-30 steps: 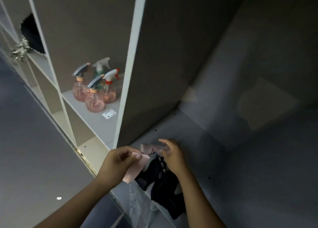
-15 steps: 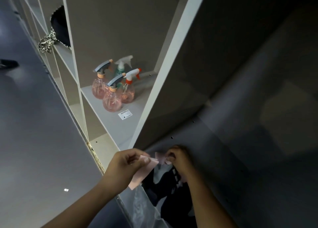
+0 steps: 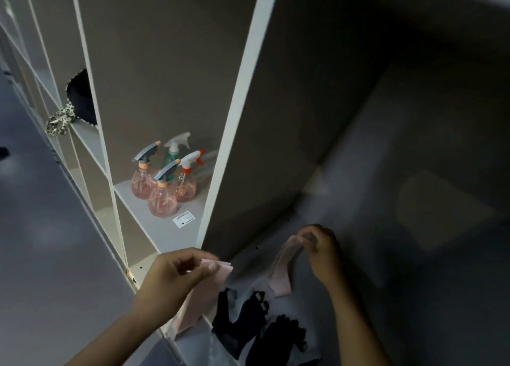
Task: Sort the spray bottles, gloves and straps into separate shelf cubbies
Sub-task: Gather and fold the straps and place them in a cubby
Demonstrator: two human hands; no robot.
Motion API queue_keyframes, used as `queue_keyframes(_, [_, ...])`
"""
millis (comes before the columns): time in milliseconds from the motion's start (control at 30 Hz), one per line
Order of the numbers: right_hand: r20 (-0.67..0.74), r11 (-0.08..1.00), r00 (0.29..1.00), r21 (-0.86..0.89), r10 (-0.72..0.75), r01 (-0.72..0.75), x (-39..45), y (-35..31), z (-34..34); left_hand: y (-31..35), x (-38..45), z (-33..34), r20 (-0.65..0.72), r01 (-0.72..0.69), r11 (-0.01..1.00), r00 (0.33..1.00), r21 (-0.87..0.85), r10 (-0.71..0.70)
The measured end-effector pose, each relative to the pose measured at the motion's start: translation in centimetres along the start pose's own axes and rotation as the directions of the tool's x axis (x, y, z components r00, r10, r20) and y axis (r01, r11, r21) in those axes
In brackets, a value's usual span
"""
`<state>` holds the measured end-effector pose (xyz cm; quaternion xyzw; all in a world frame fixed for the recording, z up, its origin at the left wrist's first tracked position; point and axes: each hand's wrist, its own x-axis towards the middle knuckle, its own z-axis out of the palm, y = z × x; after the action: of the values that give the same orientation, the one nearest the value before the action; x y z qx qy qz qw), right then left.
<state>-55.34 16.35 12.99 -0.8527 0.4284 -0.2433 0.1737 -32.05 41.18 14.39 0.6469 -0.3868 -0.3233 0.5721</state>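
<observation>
Gloves (image 3: 256, 327) lie dim below our hands — shapes blurred; left hand (image 3: 176, 277) and right hand (image 3: 320, 249) each pinch a pink strap (image 3: 284, 269).

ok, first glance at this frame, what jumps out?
The cluster of spray bottles, mostly pink, standing in the lit cubby left of the white divider. Then the two hands low in the dark cubby: left hand and right hand each pinching a pale pink strap, with black gloves heaped beneath.
</observation>
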Motion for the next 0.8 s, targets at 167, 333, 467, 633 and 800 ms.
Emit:
queue_keyframes(167, [-0.114, 0.996, 0.991, 0.051, -0.071, 0.078, 0.0, -5.1, -5.4, 6.0, 0.8, -1.3, -0.021, -0.073, 0.997, 0.997, 0.012, 0.074])
queue_keyframes(333, [-0.204, 0.975, 0.969, 0.146, -0.137, 0.168, -0.4, -11.4, -10.0, 12.0, 1.0, -2.7, -0.034, -0.185, 0.982, 0.982, 0.034, 0.186])
queue_keyframes(467, [-0.252, 0.944, 0.946, 0.209, -0.202, 0.257, -1.8, -17.4, -13.8, 15.7, 0.5, -4.4, -0.068, -0.249, 0.967, 0.965, 0.055, 0.253])
queue_keyframes(633, [-0.272, 0.841, 0.903, 0.346, -0.333, 0.415, -4.2, -25.5, -15.7, 19.7, -0.4, -6.6, -0.094, -0.254, 0.964, 0.961, 0.074, 0.260])
queue_keyframes(800, [-0.223, 0.758, 0.918, 0.518, -0.328, 0.397, -5.9, -31.7, -13.0, 22.0, -2.1, -9.1, -0.014, -0.274, 0.961, 0.962, -0.029, 0.274])
